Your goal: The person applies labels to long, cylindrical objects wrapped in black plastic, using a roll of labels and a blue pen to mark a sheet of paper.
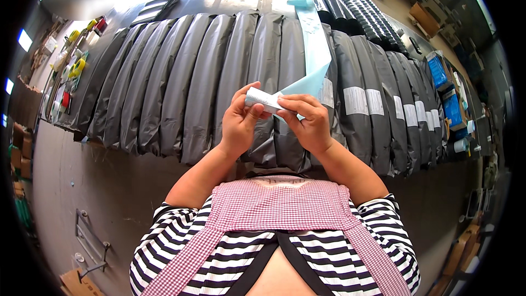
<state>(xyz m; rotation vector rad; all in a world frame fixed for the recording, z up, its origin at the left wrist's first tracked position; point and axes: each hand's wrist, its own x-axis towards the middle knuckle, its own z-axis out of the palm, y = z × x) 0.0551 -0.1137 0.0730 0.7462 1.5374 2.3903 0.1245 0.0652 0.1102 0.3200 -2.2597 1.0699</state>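
Above the row of grey plastic bags (pixel 204 85), both hands meet at a white printed label (pixel 259 97). My left hand (pixel 239 125) is closed round its left part, with the thumb below. My right hand (pixel 310 123) pinches its right end between thumb and fingers. From there a long light blue backing strip (pixel 314 49) runs up and away across the bags, twisted in the middle. Its far end rests near the black rolls. Whether the label is still joined to the strip is hidden by my right fingers. Bags to the right carry white labels (pixel 355 101); those to the left show none.
Black wrapped rolls (pixel 359 13) lie at the table's far right. A striped black bundle (pixel 157 5) is at the far left. Tape rolls (pixel 77 68) line the left edge, and blue boxes (pixel 452 111) the right. A metal frame (pixel 90 244) stands on the floor, lower left.
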